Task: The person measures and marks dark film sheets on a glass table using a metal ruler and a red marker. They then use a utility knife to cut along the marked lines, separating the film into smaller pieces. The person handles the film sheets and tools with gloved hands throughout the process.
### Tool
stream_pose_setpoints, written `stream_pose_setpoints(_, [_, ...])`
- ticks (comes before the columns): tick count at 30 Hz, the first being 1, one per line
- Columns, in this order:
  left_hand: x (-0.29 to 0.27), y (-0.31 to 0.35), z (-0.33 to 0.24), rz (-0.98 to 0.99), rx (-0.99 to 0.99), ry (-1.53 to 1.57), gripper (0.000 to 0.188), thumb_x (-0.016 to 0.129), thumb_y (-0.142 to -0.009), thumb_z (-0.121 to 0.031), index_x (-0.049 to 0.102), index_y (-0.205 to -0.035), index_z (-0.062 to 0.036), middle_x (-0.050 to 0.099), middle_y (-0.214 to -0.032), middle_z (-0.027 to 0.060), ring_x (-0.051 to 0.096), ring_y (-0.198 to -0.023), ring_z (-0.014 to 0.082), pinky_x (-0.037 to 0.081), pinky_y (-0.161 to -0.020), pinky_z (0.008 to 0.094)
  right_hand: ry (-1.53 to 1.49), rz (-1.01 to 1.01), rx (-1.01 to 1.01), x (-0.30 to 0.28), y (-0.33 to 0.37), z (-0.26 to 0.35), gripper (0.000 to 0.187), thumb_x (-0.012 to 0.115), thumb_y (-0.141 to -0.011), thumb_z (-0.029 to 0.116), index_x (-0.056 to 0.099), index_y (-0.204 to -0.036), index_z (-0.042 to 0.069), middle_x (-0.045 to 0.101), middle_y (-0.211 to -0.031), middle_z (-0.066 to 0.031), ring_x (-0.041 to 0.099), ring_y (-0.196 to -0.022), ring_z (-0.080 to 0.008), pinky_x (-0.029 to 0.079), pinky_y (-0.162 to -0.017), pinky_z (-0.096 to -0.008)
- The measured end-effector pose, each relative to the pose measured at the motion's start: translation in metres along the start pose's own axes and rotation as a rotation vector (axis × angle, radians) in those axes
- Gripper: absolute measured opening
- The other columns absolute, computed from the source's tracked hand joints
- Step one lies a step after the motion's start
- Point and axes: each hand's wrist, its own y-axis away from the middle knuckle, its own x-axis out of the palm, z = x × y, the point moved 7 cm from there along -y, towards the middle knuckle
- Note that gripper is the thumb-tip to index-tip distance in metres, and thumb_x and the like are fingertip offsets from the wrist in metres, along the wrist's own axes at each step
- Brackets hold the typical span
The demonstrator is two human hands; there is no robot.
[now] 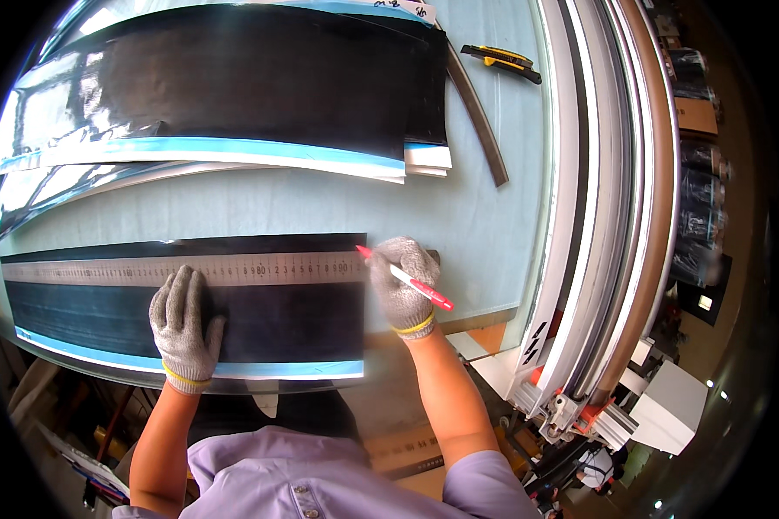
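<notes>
Knit-gloved left hand: fingers together, thumb out, fingertips on the rigid steel ruler; weak pressure could let it skid on the smooth black sheet beneath. Right hand pinches a slim red-white marker at ruler's right end; wobble could misplace ink. Beyond ruler: glossy sheet stack.

Ruler — atop nearer sheet
</notes>
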Motion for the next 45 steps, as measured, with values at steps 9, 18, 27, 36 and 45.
stream_pose_setpoints(9, [-0.001, 0.0, 0.0, -0.008, 0.003, -0.011, 0.077, 0.077, -0.074, -0.016, 0.059, -0.148, -0.0022, 0.056, -0.152, 0.0196, 0.051, -0.141, 0.0416, 0.037, -0.119, 0.0535, -0.065, -0.021, 0.019, 0.0, 0.0, -0.004, 0.013, 0.075, -0.09, -0.003, 0.064, -0.087, 0.002, 0.063, -0.073, -0.0101, 0.062, -0.06, -0.0232, 0.049, -0.056, -0.0343])
stream_pose_setpoints(18, [-0.001, -0.001, 0.0, -0.022, 0.011, 0.008, 0.079, 0.078, -0.074, -0.013, 0.057, -0.149, -0.003, 0.056, -0.152, 0.0182, 0.051, -0.141, 0.0408, 0.038, -0.119, 0.0529, -0.351, -0.123, 0.286, -0.004, 0.009, -0.02, 0.008, 0.073, -0.092, 0.001, 0.065, -0.096, 0.001, 0.068, -0.087, -0.0108, 0.066, -0.076, -0.0203, 0.052, -0.067, -0.0319])
stream_pose_setpoints(27, [-0.003, 0.001, 0.001, -0.017, -0.013, 0.023, 0.073, 0.078, -0.083, -0.016, 0.056, -0.151, -0.0044, 0.054, -0.155, 0.0175, 0.05, -0.141, 0.0395, 0.038, -0.12, 0.0507, 0.644, 0.414, -0.139, 0.0, -0.003, 0.023, 0.03, 0.079, -0.081, 0.012, 0.068, -0.108, 0.006, 0.066, -0.106, -0.0135, 0.062, -0.101, -0.0345, 0.055, -0.09, -0.0471])
stream_pose_setpoints(36, [-0.031, -0.002, 0.048, -0.236, -0.116, 0.002, 0.082, 0.085, -0.077, -0.017, 0.054, -0.153, -0.0117, 0.053, -0.155, 0.0132, 0.045, -0.147, 0.0369, 0.033, -0.122, 0.0526, 0.739, 0.497, -0.038, 0.005, -0.017, 0.022, 0.024, 0.073, -0.086, 0.01, 0.062, -0.107, 0.006, 0.066, -0.103, -0.0195, 0.065, -0.098, -0.04, 0.055, -0.086, -0.049])
stream_pose_setpoints(45, [-0.088, 0.001, 0.247, -0.162, -0.085, -0.001, 0.028, 0.089, -0.073, -0.023, 0.067, -0.081, -0.0086, 0.067, -0.091, 0.0122, 0.063, -0.102, 0.0345, 0.047, -0.096, 0.0516, 0.658, 0.23, 0.016, 0.024, 0.019, 0.06, 0.043, 0.089, -0.075, 0.016, 0.065, -0.109, 0.007, 0.065, -0.106, -0.0154, 0.066, -0.101, -0.0382, 0.053, -0.09, -0.0482])
